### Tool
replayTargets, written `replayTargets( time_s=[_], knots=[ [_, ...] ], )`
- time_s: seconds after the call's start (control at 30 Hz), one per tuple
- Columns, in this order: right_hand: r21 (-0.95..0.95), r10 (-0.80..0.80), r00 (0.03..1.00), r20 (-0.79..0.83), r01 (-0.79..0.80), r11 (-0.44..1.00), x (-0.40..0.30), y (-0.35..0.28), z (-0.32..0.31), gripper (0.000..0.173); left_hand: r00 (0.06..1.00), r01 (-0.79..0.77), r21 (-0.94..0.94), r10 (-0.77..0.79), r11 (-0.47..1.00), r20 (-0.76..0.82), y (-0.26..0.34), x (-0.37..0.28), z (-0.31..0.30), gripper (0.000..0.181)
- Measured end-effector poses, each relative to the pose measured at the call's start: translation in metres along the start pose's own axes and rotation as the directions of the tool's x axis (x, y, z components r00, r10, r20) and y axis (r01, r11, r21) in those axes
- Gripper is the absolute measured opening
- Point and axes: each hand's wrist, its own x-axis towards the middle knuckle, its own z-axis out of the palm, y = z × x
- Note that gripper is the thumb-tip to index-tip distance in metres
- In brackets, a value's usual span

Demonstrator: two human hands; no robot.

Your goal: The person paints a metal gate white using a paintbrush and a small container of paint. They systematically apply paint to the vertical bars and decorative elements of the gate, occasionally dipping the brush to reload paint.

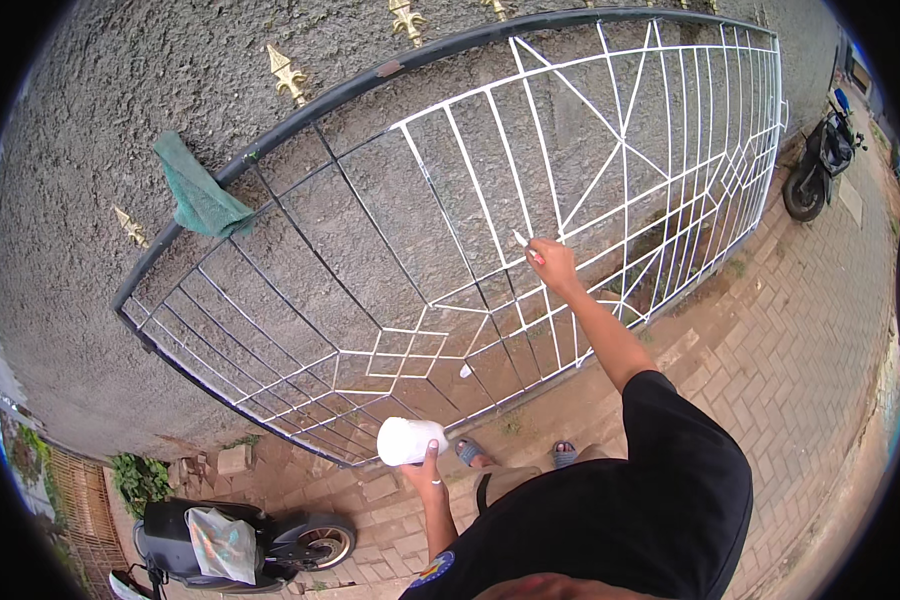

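Note:
A metal gate panel (625,142) with a dark top rail leans by a rough wall; its bars are white at the right and partly dark at the left. My right hand (555,264) grips a paintbrush (525,244) with white bristles and some red on its handle, at a bar near the panel's middle. Low before my body, my left hand (422,474) holds a white plastic tub (406,441), whose contents I cannot make out. A green cloth (199,187) hangs over the top rail at the left.
Gold spearhead finials (286,73) stand along the top rail. A parked motorcycle (217,544) with a plastic bag on it is at the lower left; another motorcycle (821,161) stands at the far right. Brick paving (772,322) runs beside the gate, and my sandalled feet (471,453) are near its lower edge.

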Motion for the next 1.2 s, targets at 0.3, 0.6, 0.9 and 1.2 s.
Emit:
replayTargets(
  time_s=[0.3,0.6,0.9,1.2],
  knots=[
    [-0.36,0.958,0.259,-0.126,-0.912,0.199,-0.547,0.117,-0.209,0.017,0.997,0.075,0.15,-0.072,0.986,-0.026,0.017,-0.101,-0.019,0.075],
    [-0.466,0.889,0.148,-0.434,-0.881,-0.08,-0.726,0.103,-0.371,0.015,0.999,0.031,0.114,-0.029,0.993,-0.014,0.007,-0.146,-0.048,0.071],
    [-0.236,0.846,0.476,-0.241,-0.874,0.425,-0.529,0.057,-0.289,0.033,0.999,-0.049,0.019,0.049,0.999,-0.001,0.025,-0.223,-0.106,0.08],
    [-0.309,0.463,0.786,0.41,-0.358,0.881,-0.371,-0.046,-0.158,0.036,0.926,0.102,0.088,-0.062,0.991,-0.373,-0.013,-0.391,-0.251,0.074]
  ],
)
